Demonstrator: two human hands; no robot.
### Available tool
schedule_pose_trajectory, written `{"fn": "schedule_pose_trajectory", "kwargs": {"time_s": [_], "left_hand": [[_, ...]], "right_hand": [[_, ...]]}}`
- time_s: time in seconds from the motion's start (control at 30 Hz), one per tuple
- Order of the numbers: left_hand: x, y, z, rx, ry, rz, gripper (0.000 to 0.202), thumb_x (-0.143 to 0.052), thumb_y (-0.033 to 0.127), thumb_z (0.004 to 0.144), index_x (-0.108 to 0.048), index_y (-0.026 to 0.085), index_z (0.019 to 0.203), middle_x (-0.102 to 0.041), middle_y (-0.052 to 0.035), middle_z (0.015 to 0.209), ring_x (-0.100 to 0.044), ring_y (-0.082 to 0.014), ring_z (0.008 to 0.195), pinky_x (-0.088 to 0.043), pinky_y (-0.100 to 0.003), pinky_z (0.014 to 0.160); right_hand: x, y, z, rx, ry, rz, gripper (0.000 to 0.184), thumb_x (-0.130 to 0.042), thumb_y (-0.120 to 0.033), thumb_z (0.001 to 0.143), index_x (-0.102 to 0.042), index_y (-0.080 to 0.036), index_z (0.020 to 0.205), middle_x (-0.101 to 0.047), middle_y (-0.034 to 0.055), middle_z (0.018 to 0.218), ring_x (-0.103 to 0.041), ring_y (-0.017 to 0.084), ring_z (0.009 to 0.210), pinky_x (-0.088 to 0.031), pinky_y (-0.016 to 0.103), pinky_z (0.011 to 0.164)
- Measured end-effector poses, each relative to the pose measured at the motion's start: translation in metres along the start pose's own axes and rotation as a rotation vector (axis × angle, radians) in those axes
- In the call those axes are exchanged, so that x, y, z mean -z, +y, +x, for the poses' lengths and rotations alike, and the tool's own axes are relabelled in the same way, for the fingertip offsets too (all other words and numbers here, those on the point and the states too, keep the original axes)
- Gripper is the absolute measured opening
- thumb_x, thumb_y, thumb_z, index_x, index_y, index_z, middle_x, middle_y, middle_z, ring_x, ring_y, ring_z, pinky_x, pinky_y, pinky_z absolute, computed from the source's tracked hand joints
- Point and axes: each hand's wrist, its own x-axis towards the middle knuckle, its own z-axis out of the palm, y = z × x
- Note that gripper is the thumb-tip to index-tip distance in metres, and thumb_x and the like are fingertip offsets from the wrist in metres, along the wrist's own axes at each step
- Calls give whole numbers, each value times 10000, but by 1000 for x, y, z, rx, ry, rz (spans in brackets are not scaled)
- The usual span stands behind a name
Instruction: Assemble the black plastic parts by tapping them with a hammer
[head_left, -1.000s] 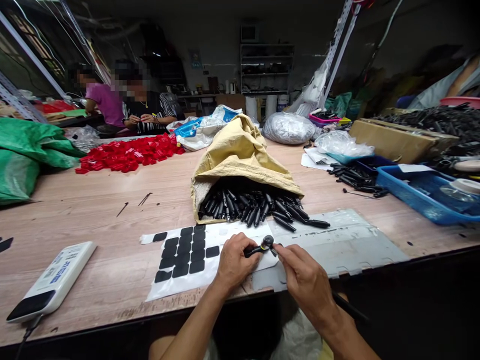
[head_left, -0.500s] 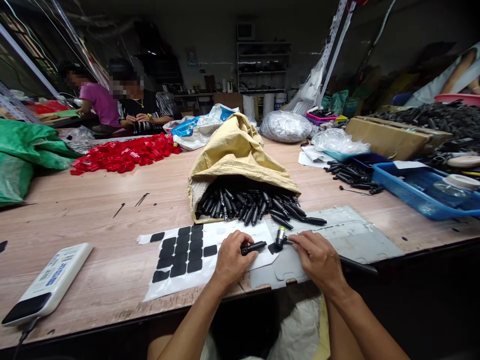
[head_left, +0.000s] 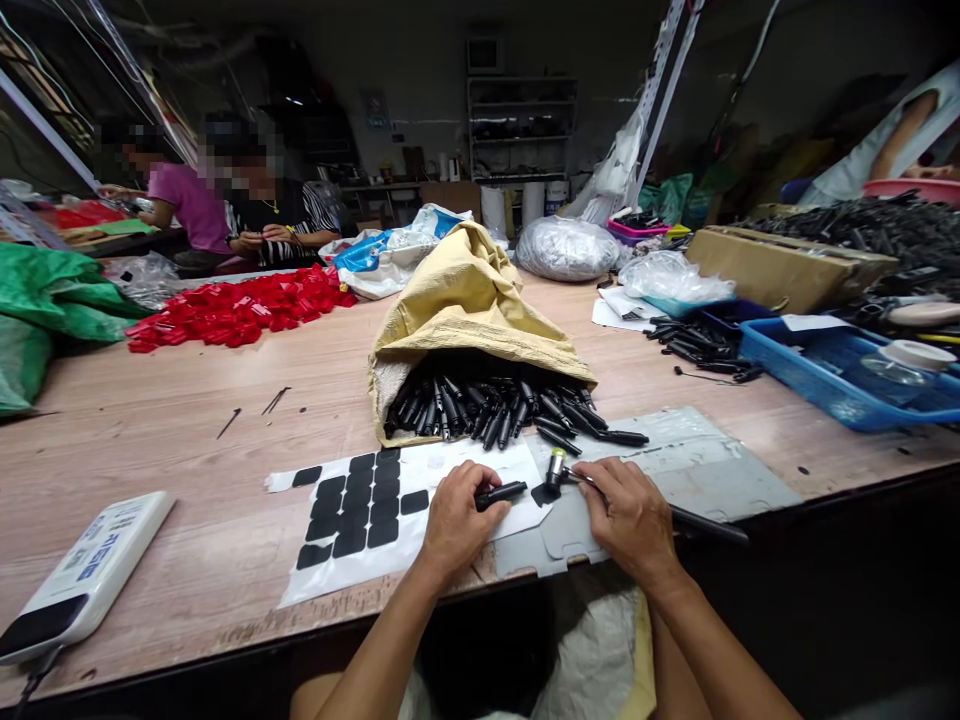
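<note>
My left hand (head_left: pixel 454 518) is closed round a short black handle piece (head_left: pixel 501 493) that points right, over a white backing sheet (head_left: pixel 420 500) carrying several black pads. My right hand (head_left: pixel 628 515) grips a small mallet by its handle; the mallet head (head_left: pixel 556 467) stands over a loose black pad (head_left: pixel 541 494) on the sheet's right edge. Behind my hands a yellow sack (head_left: pixel 469 300) lies open, spilling many black handle pieces (head_left: pixel 495 408). A grey metal plate (head_left: pixel 675 480) lies under my right hand.
A white power bank (head_left: pixel 82 575) lies at the near left. Red parts (head_left: pixel 232 310) are heaped at far left, green bags (head_left: pixel 45 310) beyond. A blue tray (head_left: pixel 847 385) and cardboard box (head_left: pixel 780 265) stand right. Two people sit at the far left.
My hands have come apart: the right hand drew the mallet off the handle piece and set its head down by the loose pad. The left hand keeps the handle piece.
</note>
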Motion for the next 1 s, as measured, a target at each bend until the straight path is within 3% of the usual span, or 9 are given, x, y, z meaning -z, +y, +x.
{"fn": "schedule_pose_trajectory", "kwargs": {"time_s": [0.2,0.3,0.37,0.47,0.57,0.7,0.83,0.93,1.0], "left_hand": [[0,1,2,-56,-21,62,103,-732,241,781,-676,223,866,-645,-15,880,-577,-210,871,-422,-331,797],[4,12,-10,-91,-42,82,83,-729,278,806,-687,231,858,-651,-24,848,-579,-220,865,-418,-335,787],[8,23,-28,-108,-113,44,66,-707,280,830,-684,240,878,-655,-26,857,-589,-207,843,-422,-319,758],[9,33,-63,-146,-314,-34,81,-681,291,853,-685,269,931,-676,-15,885,-619,-181,798,-417,-289,688],[-1,25,-94,-160,-464,19,113,-692,314,828,-688,279,935,-690,-13,874,-635,-178,742,-383,-288,621],[-21,-4,-116,14,-465,207,114,-628,271,831,-672,266,936,-701,-31,907,-659,-212,778,-383,-301,643],[-23,-8,-119,97,-477,222,201,-678,226,761,-675,275,957,-719,-10,892,-661,-225,816,-395,-296,675],[-8,15,-101,55,-485,124,133,-707,283,783,-690,277,915,-713,17,815,-635,-188,730,-385,-279,631],[4,31,-76,28,-414,81,94,-679,329,835,-699,271,906,-697,25,756,-606,-166,667,-390,-272,610]], "right_hand": [[0,0,1,-7,-3,-6,223,-569,-186,909,-681,-244,1094,-665,35,948,-554,220,893,-409,348,815],[0,-1,1,-14,1,-2,220,-571,-187,906,-684,-243,1087,-663,35,945,-559,218,900,-408,346,816],[0,-2,1,-16,5,1,217,-573,-192,907,-684,-244,1085,-662,34,946,-558,220,909,-407,346,819],[0,-2,0,-18,6,-7,215,-578,-198,906,-681,-245,1088,-661,32,948,-549,224,905,-404,351,819],[-1,-1,0,-16,7,-9,217,-575,-199,904,-682,-241,1089,-661,36,945,-546,225,906,-401,354,819],[-1,-1,0,-14,17,-13,220,-570,-206,903,-688,-243,1085,-661,41,947,-547,223,901,-398,355,806],[-1,-2,1,-17,16,-10,216,-567,-202,903,-685,-245,1079,-659,41,945,-549,223,903,-397,354,803],[-1,-2,1,-17,15,-17,217,-567,-199,904,-682,-244,1083,-657,45,948,-549,228,911,-395,356,812],[-1,-3,0,-19,15,-21,216,-569,-198,904,-682,-242,1083,-654,48,950,-548,231,915,-394,356,816]]}}
